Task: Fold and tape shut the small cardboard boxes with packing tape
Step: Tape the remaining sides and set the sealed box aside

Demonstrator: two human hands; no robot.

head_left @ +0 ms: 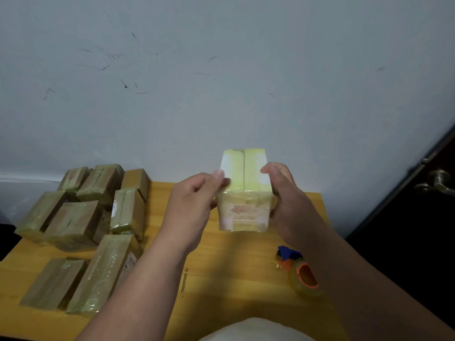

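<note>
I hold a small pale cardboard box [243,193] up above the wooden table [221,254], its taped top face with a centre seam tilted towards me. My left hand [194,205] grips its left side, thumb pressed on the top face. My right hand [283,193] grips the right side, thumb on the top edge. Glossy tape wraps the box's front, which bears a printed logo. A tape dispenser [300,274] with an orange core and a blue blade guard lies on the table at the right, below my right forearm.
Several brown taped boxes [81,222] are piled on the table's left half. A grey scuffed wall stands behind. A dark door with a metal handle [438,183] is at the far right. A white cloth [253,331] shows at the bottom edge.
</note>
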